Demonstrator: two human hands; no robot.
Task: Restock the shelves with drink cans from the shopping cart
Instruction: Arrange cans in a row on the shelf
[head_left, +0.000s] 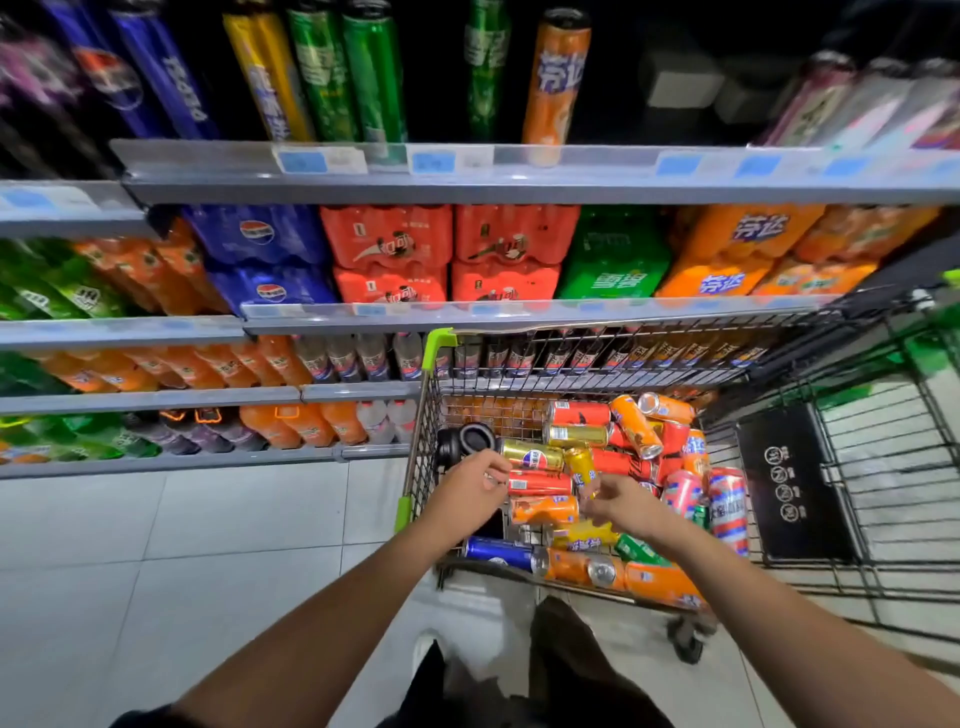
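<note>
Clearly early days: shopping cart (431, 405) w/ a big heap of drink cans (613, 467) sits right by the shelves (467, 182), top shelf showing gaps, so most restocking looks left to do. Both hands reach over the heap; left hand (475, 486) has fingers curled, can't tell if holding anything. Right hand (613, 501) is loosely spread near a gold can (581, 466), grip unclear.

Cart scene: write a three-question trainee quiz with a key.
1. True or false: the cart holds loose cans.
2. Which hand is at the gold can: A left, B right?
3. Fill in: the can at the cart's near-left corner is ____.

Key: 1 true. 2 B. 3 blue.
</note>
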